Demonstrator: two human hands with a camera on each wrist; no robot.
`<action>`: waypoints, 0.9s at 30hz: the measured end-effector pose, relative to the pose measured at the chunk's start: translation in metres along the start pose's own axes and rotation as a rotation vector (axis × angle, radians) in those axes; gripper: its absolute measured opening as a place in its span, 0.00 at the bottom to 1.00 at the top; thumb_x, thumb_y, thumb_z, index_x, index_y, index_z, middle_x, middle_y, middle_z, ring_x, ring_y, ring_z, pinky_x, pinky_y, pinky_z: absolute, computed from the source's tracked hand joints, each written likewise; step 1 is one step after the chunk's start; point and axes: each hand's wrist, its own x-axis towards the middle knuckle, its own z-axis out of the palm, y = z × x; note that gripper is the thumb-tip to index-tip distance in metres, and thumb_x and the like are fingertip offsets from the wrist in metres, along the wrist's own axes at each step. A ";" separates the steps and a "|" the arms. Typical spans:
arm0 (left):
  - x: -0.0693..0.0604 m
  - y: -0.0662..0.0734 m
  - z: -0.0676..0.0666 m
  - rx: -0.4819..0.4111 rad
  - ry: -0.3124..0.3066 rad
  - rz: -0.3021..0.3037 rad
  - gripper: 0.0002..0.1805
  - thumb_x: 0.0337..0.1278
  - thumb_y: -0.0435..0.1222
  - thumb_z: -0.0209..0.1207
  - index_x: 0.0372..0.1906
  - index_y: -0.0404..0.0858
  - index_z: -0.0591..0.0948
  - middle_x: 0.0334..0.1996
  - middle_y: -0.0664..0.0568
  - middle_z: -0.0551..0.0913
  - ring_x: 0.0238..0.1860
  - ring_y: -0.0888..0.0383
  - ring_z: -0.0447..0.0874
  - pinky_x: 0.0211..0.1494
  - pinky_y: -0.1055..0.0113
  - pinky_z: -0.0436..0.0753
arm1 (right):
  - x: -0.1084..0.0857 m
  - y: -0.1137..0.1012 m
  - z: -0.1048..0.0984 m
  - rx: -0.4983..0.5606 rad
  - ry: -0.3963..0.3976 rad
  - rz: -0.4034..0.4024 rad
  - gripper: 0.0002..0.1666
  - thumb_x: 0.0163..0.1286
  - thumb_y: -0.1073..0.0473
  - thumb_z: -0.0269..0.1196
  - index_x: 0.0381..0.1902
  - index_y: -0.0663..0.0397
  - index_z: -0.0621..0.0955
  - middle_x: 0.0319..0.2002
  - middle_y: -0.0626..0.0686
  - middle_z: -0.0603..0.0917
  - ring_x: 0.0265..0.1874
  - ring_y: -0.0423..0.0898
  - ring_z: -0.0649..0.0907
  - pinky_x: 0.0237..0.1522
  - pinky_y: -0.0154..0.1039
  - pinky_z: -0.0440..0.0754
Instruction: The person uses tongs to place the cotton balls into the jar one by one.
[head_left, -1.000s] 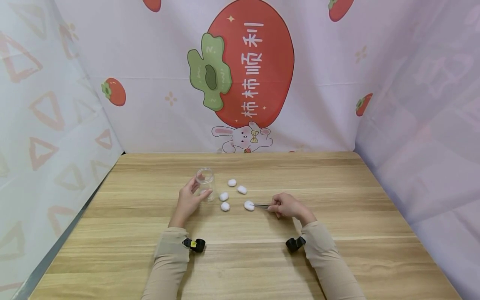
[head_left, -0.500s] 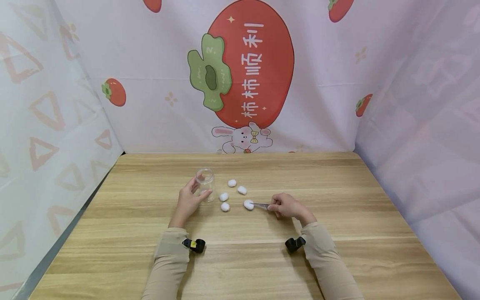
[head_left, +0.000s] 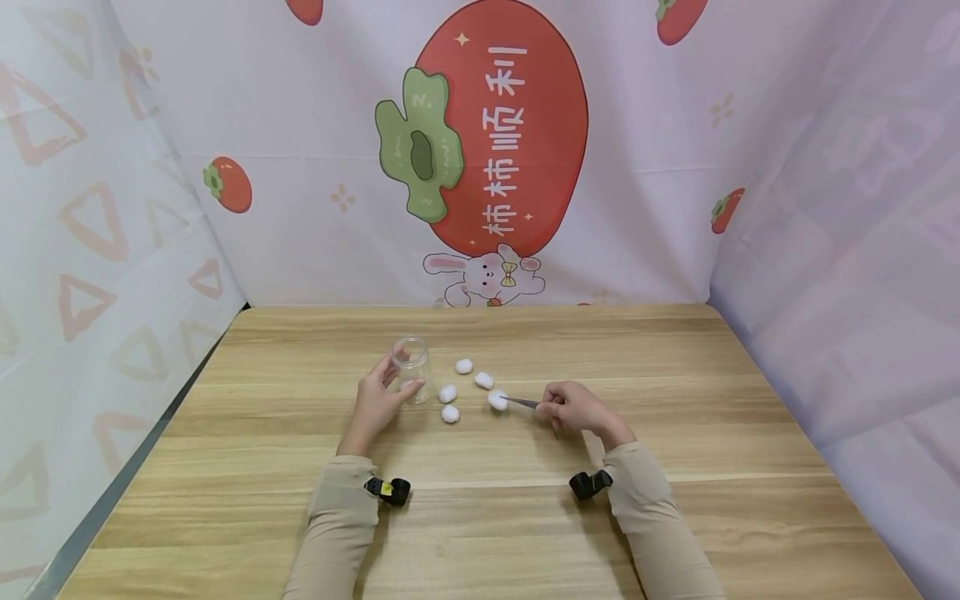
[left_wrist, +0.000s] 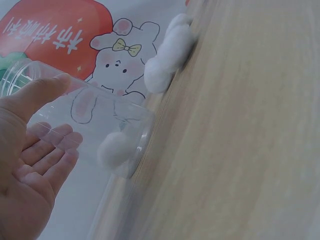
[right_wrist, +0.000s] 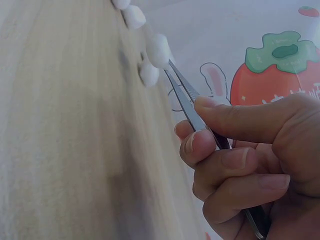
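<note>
My left hand (head_left: 377,403) holds a clear, lidless jar (head_left: 420,367) upright on the table, thumb on one side and fingers on the other. Through the wall in the left wrist view, a white cotton ball (left_wrist: 115,151) shows at the jar's bottom. My right hand (head_left: 577,407) grips metal tweezers (head_left: 521,402) between thumb and fingers. Their tips pinch a cotton ball (right_wrist: 158,51), which appears raised off the wood. Between jar and tweezers lie several more cotton balls, among them a near one (head_left: 450,414) and a far one (head_left: 464,366).
A wood-grain table (head_left: 480,533) spreads under both hands. Patterned cloth (head_left: 300,233) hangs behind its back edge, with more cloth along both sides. Black wrist cameras, such as the left one (head_left: 397,491), sit on both sleeves.
The right hand's tweezers first took a firmer place on the cotton ball, then moved it slightly up and away from the person. My left hand and the jar have stayed put.
</note>
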 end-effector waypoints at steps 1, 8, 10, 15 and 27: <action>0.000 0.000 0.000 0.000 0.001 -0.001 0.39 0.50 0.35 0.70 0.67 0.30 0.67 0.65 0.36 0.73 0.68 0.41 0.72 0.74 0.59 0.72 | 0.000 0.000 -0.001 0.004 0.000 -0.005 0.12 0.70 0.61 0.59 0.31 0.66 0.77 0.16 0.48 0.76 0.16 0.38 0.69 0.17 0.25 0.64; -0.001 0.001 -0.001 -0.008 -0.010 -0.001 0.37 0.51 0.36 0.69 0.66 0.32 0.69 0.65 0.37 0.73 0.69 0.42 0.70 0.76 0.58 0.71 | 0.001 -0.006 -0.004 0.015 0.011 -0.044 0.12 0.70 0.63 0.58 0.33 0.71 0.76 0.16 0.48 0.75 0.16 0.40 0.70 0.17 0.24 0.65; -0.002 0.002 -0.001 -0.010 -0.015 0.002 0.35 0.52 0.36 0.68 0.66 0.32 0.69 0.65 0.38 0.74 0.70 0.43 0.69 0.77 0.57 0.70 | 0.001 -0.006 -0.004 0.019 0.012 -0.046 0.12 0.70 0.63 0.57 0.33 0.71 0.76 0.17 0.49 0.76 0.17 0.40 0.71 0.16 0.24 0.66; -0.003 0.003 -0.002 -0.008 -0.019 0.010 0.34 0.53 0.35 0.68 0.65 0.33 0.69 0.64 0.38 0.74 0.70 0.43 0.69 0.77 0.57 0.70 | 0.001 -0.007 -0.005 0.024 0.017 -0.056 0.12 0.71 0.63 0.57 0.34 0.71 0.76 0.18 0.53 0.77 0.16 0.40 0.70 0.16 0.24 0.65; -0.003 0.002 -0.001 -0.010 -0.020 0.021 0.37 0.53 0.34 0.68 0.67 0.33 0.67 0.65 0.37 0.74 0.69 0.43 0.69 0.76 0.57 0.70 | 0.001 -0.015 -0.003 0.069 0.048 -0.084 0.13 0.71 0.63 0.57 0.33 0.71 0.75 0.18 0.55 0.76 0.13 0.36 0.66 0.15 0.25 0.63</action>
